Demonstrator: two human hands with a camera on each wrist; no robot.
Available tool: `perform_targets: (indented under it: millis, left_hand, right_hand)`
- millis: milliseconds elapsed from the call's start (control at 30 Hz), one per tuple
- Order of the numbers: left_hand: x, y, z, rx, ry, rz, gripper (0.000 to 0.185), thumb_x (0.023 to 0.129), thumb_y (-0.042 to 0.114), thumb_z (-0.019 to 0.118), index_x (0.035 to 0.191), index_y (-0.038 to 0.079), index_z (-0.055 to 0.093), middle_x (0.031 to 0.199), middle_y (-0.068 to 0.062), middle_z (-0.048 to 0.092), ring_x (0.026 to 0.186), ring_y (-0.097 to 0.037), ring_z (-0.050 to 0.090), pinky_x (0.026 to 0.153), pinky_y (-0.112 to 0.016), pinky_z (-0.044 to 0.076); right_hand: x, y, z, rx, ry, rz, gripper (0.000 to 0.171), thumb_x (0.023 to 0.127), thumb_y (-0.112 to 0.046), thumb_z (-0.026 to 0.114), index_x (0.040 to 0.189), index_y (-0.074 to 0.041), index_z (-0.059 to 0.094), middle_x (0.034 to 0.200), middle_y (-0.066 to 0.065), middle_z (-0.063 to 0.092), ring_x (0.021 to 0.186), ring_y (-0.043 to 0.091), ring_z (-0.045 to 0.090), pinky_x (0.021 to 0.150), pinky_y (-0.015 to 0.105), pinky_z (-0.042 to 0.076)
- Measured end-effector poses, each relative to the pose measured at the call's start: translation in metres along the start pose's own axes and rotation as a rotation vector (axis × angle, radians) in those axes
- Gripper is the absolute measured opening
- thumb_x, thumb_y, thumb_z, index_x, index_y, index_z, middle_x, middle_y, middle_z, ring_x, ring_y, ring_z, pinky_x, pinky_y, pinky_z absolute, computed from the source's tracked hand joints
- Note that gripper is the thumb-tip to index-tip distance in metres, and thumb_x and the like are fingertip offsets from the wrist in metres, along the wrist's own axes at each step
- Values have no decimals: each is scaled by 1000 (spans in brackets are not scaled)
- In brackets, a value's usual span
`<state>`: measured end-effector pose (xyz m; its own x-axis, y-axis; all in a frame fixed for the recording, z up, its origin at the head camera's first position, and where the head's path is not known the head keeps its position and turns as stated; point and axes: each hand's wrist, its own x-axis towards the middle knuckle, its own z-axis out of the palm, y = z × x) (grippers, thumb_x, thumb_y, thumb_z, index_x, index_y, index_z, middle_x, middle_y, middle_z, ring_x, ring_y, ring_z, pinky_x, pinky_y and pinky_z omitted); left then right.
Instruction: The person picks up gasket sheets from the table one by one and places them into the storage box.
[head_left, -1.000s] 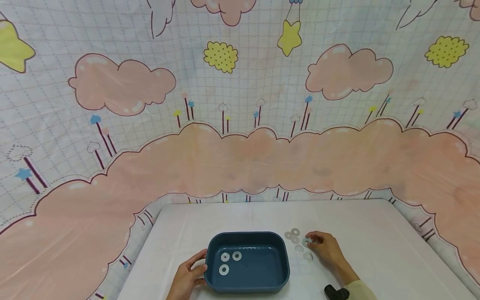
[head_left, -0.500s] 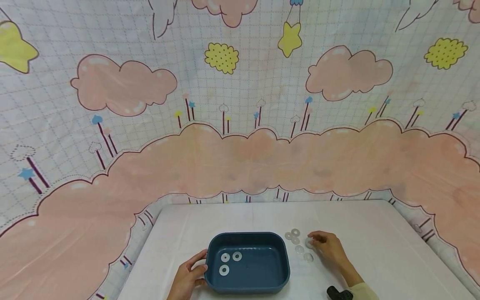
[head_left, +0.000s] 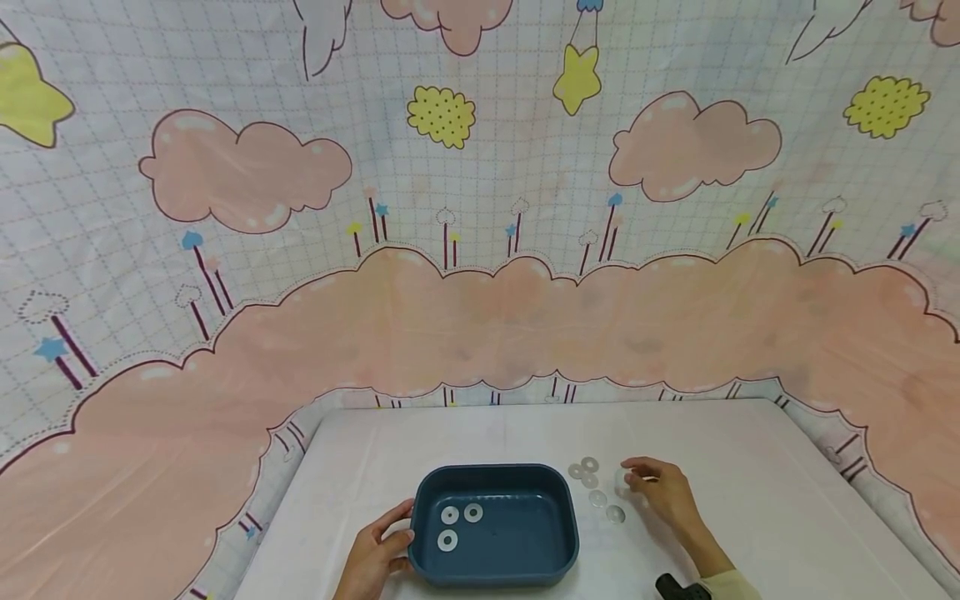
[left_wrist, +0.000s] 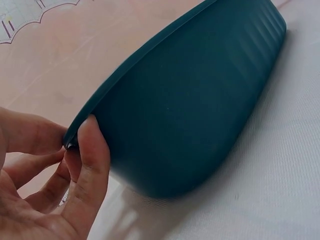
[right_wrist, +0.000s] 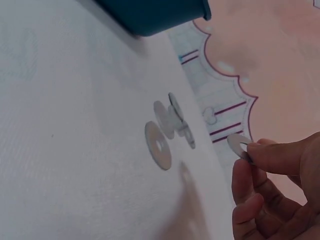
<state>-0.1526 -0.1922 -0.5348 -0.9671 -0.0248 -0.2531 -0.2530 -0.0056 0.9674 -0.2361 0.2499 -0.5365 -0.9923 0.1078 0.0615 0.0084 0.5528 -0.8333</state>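
A dark blue rectangular basin (head_left: 495, 568) stands on the white-covered table, with three pale washers (head_left: 444, 547) lying flat at the left of its floor. My left hand (head_left: 370, 552) grips the basin's left end; in the left wrist view its thumb and fingers pinch the rim (left_wrist: 107, 87). To the right of the basin, my right hand (head_left: 666, 492) is raised just above the table. Between thumb and fingers it pinches a flat metal washer (right_wrist: 234, 143), partly covered by the thumb. Several more washers (right_wrist: 151, 137) lie on the cloth between basin and right hand, some close together.
The white tablecloth (head_left: 780, 508) spreads around the basin. Behind the table hangs a backdrop (head_left: 510, 325) printed with pink clouds and stars. A black device (head_left: 681, 588) is strapped at the right wrist, by a pale sleeve (head_left: 727, 586).
My right hand, pinching the washer, has shifted slightly right and up, away from the loose washers. The left hand and the basin stay where they were.
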Motion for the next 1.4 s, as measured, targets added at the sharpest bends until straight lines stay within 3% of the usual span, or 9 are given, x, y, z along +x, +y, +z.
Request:
perform_targets:
  millis: [500, 767, 1133, 1400]
  left_hand:
    - [0, 3, 3, -12, 5, -9, 56, 93, 2, 54, 147, -4, 39, 138, -30, 42, 85, -20, 63, 74, -35, 57]
    - [1, 3, 4, -37, 1, -10, 56, 92, 3, 57, 146, -4, 41, 139, -26, 45, 89, -17, 62, 73, -35, 56]
    - [0, 2, 4, -43, -10, 3, 56, 92, 4, 58, 146, -3, 41, 137, -21, 47, 92, -16, 61, 74, -35, 56]
    - [0, 3, 5, -35, 6, -1, 55, 93, 3, 56, 146, -3, 41, 138, -23, 45, 91, -17, 60, 73, -35, 56]
  right_hand:
    - [-7, -28, -2, 66, -4, -1, 25, 91, -12, 67, 115, -7, 71, 106, 13, 71, 80, 13, 68, 64, 22, 49]
    - [-14, -53, -4, 164, -25, 1, 27, 92, -9, 66, 117, -1, 68, 101, 13, 71, 78, 21, 68, 61, 22, 50]
    - [-14, -83, 0, 260, -83, -30, 26, 90, -10, 69, 114, -1, 71, 100, 12, 71, 77, 18, 70, 63, 24, 54]
    - [-18, -100, 7, 389, -152, -46, 30, 89, -8, 70, 115, 6, 68, 101, 15, 71, 75, 16, 72, 67, 26, 58]
